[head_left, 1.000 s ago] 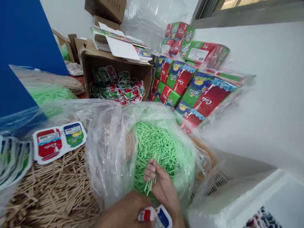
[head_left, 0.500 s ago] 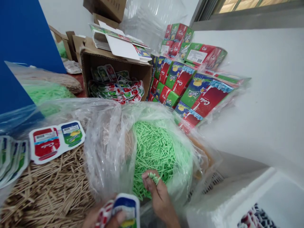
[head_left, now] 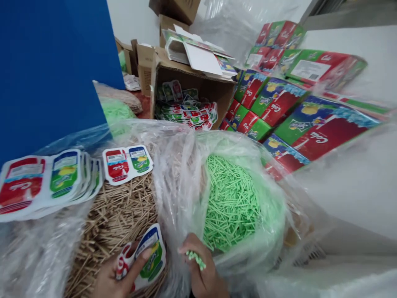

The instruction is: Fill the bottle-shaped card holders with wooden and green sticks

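Note:
My left hand (head_left: 113, 277) is closed around a folded printed card pouch (head_left: 151, 263) with Cola and Sprite pictures, bent so its two halves face each other. Beside it, my right hand (head_left: 203, 275) grips a small bunch of light green sticks (head_left: 196, 260), their ends poking out of the fist. That hand is at the near left edge of a clear plastic bag of loose green sticks (head_left: 232, 203). Beneath my left hand lies a heap of brown sticks (head_left: 120, 215) in another plastic bag. A flat double card (head_left: 127, 163) rests on the brown heap's far edge.
A stack of double cards (head_left: 46, 182) lies at the left. Behind the bags stands a cardboard box (head_left: 194, 85) holding many printed cards. Wrapped Cola and Sprite cartons (head_left: 279, 99) are piled at the right. A blue panel (head_left: 58, 70) rises at the far left.
The view has swung left. My right hand has drawn back from over the green sticks to the bag's near left edge, still holding its bunch. My left hand shows more fully with the folded pouch.

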### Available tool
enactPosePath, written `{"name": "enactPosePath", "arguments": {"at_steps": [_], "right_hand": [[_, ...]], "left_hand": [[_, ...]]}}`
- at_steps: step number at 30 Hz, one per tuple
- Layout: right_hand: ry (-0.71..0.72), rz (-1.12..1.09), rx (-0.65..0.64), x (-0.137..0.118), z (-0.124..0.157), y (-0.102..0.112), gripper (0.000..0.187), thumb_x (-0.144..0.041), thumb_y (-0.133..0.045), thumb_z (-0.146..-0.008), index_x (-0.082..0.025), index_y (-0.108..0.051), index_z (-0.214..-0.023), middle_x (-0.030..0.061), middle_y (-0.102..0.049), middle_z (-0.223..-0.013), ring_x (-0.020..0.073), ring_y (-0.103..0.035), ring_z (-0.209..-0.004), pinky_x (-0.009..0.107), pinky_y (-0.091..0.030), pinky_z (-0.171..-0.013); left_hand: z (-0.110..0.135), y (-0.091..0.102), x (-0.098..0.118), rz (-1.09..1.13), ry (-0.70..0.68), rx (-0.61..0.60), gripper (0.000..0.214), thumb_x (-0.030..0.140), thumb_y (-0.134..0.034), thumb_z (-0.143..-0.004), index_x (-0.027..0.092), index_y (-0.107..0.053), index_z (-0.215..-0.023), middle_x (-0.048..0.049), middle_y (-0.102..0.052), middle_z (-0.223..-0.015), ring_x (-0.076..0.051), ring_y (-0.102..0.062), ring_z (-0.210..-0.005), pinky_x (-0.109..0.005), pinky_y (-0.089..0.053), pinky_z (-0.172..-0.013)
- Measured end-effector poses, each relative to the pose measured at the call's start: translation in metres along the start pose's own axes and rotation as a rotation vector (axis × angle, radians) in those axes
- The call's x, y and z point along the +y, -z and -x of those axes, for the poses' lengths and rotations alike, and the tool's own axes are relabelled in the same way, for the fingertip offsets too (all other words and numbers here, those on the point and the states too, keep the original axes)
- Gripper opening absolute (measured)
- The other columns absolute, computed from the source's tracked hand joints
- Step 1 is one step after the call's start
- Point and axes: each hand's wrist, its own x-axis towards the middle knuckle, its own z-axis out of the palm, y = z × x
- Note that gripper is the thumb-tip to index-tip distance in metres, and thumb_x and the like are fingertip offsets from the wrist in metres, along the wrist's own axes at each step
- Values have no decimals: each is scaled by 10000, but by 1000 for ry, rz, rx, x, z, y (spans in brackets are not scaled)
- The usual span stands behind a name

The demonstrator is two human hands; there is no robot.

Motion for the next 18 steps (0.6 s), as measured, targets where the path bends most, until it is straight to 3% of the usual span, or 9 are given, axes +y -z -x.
{"name": "enactPosePath", "arguments": {"at_steps": [4, 10, 14, 18], "right_hand": [[15, -58, -62, -3, -3, -18, 270, -313, -282, -1006, -245, -516, -1123, 31, -569, -834, 156, -578, -748, 240, -474, -646], [-79, -135, -137, 2, 1, -37, 266, -262, -344, -988, -276, -552, -1154, 42, -610, -890, 171, -572, -760, 278, -468, -696], [-97, -157, -165, 6, 6, -45, 284, -236, -374, -972, -290, -559, -1180, 52, -621, -922, 186, -588, -789, 297, -479, -728], [-163, -132, -168, 9, 13, -50, 280, -220, -389, -967, -289, -578, -1162, 53, -629, -945, 186, -598, -814, 305, -485, -773]], "left_hand": [[-2, 14, -2, 14, -47, 46, 456, 623, -786, -492, 211, -764, -686, -13, -766, -622, -247, -728, -606, -257, -597, -575], [-5, 34, -20, -77, -106, 11, 393, 585, -733, -625, 210, -769, -737, -5, -779, -691, -231, -728, -639, -265, -589, -608], [-12, 46, -32, -263, -295, -38, 290, 499, -698, -720, 222, -772, -758, -18, -788, -771, -230, -734, -719, -287, -589, -702], [-20, 56, -40, -424, -551, -145, 193, 379, -672, -781, 251, -760, -896, -8, -785, -802, -195, -739, -738, -224, -581, -691]]}}
